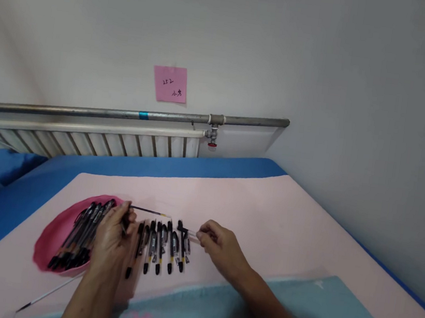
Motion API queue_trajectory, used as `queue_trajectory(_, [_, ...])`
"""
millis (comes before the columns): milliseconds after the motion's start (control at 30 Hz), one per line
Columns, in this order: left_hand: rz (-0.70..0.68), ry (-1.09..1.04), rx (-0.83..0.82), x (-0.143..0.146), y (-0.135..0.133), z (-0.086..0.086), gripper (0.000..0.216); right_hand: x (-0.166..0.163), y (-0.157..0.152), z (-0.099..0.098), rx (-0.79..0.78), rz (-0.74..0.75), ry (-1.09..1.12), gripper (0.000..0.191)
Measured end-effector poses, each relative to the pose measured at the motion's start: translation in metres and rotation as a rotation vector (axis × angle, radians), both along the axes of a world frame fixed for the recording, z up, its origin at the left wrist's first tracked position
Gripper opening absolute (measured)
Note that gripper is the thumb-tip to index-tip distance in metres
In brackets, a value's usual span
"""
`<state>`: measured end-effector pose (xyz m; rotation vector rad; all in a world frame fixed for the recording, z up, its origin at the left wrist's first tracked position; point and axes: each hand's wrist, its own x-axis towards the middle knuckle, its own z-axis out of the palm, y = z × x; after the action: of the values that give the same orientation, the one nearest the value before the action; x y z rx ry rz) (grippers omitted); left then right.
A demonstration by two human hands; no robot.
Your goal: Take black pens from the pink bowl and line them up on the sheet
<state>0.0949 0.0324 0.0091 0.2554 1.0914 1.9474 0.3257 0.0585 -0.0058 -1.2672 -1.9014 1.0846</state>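
My left hand (112,232) is closed on a pen refill (148,211), a thin dark stick with a yellowish section near its light tip, pointing right. Pinched in the fingers of my right hand (222,244) is a slim clear pen part (191,233) with a black end, held level just above the pens. Between my hands lies a row of disassembled black pens (159,251), their caps and short clear pieces beside the barrels. Left of my left hand, a pink basket (45,233) holds several black pens (83,236) lying side by side.
A thin white stick with a dark tip (48,294) lies below the basket. Pink cloth (268,213) covers the surface, with a light blue cloth (318,308) in front. Behind stand a radiator (112,143), a metal pipe (105,112) and a wall with a pink note (170,84).
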Motion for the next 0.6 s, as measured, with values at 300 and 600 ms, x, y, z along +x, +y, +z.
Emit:
queue_trajectory(300, [-0.047, -0.048, -0.026, 0.002, 0.0, -0.001, 0.012, -0.001, 0.006, -0.021, 0.22, -0.066, -0.391, 0.016])
queue_trajectory(600, [-0.061, -0.056, -0.044, 0.007, 0.002, -0.005, 0.014, -0.006, -0.003, -0.019, 0.266, 0.033, -0.538, 0.018])
